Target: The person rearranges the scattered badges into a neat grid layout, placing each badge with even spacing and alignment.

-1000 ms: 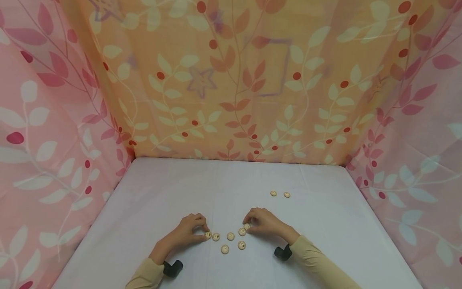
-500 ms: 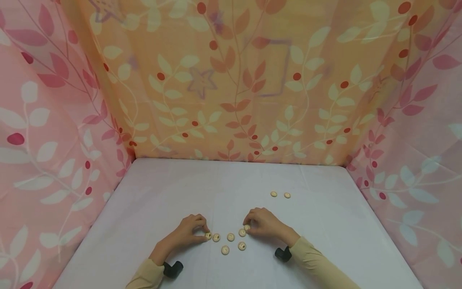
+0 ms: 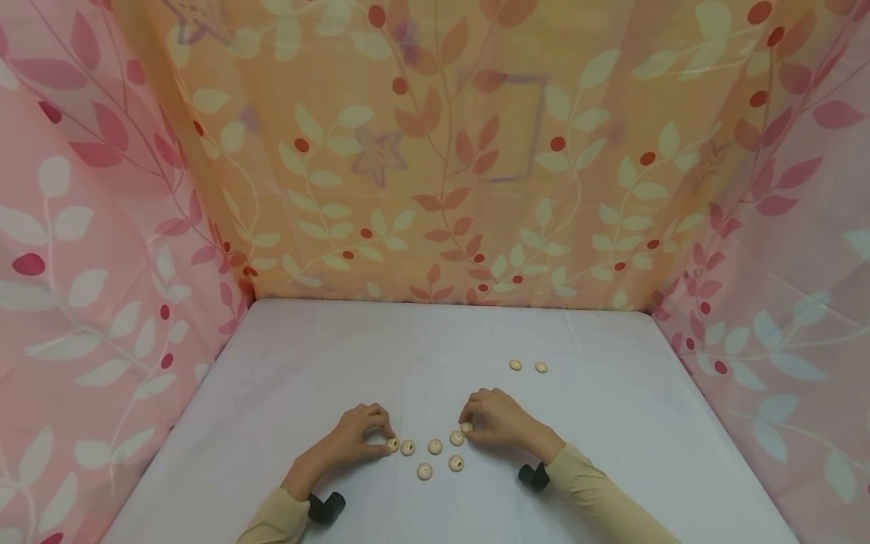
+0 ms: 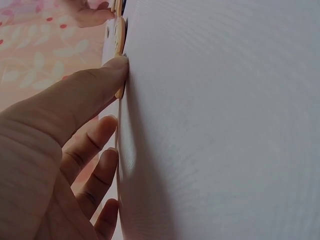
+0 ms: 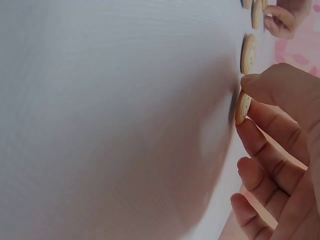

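Small round pale wooden discs with dark printed marks lie on a white tabletop. In the head view my left hand (image 3: 360, 436) pinches the leftmost disc (image 3: 392, 444) between thumb and fingers, right beside another disc (image 3: 408, 447). Opposite, my right hand (image 3: 501, 420) pinches a disc (image 3: 467, 428) next to its neighbour (image 3: 457, 438). Seen from the right wrist, the held disc (image 5: 243, 108) is slightly tilted at the table surface, between thumb and fingertips. The left wrist view shows the thumb (image 4: 95, 85) over the left disc, covering much of it.
Between the hands lie more discs, one in the middle (image 3: 435, 446) and two nearer me, a left one (image 3: 424, 471) and a right one (image 3: 456, 463). Two discs (image 3: 516, 365) sit farther back on the right. Patterned curtains (image 3: 435, 151) surround the white table (image 3: 326, 347).
My right hand has shifted very slightly to the right with its disc. The left hand and the other discs look the same.
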Tool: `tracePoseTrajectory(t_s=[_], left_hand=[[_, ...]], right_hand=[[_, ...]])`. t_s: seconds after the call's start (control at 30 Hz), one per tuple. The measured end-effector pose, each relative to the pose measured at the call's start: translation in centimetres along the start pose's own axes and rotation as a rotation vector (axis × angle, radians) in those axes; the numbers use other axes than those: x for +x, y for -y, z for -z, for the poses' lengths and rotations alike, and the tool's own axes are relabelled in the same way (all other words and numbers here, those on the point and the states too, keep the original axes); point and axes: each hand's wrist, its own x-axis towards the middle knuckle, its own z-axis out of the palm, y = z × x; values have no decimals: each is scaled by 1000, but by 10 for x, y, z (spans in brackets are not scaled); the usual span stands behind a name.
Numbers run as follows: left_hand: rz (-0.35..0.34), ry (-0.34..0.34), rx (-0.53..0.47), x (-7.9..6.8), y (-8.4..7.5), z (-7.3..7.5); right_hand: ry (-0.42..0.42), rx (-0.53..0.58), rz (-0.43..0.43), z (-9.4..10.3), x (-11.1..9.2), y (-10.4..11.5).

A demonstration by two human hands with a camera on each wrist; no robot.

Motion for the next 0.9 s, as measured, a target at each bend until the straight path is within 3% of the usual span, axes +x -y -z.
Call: tracePoseTrajectory(t_s=[0.23,0.9], left_hand=[[-3,2,6,0,1,-1],[38,6,-6,0,2,-3]], right_hand=[[-16,71,-44,5,-1,-4],[-20,40,-112,12,-10,-18]])
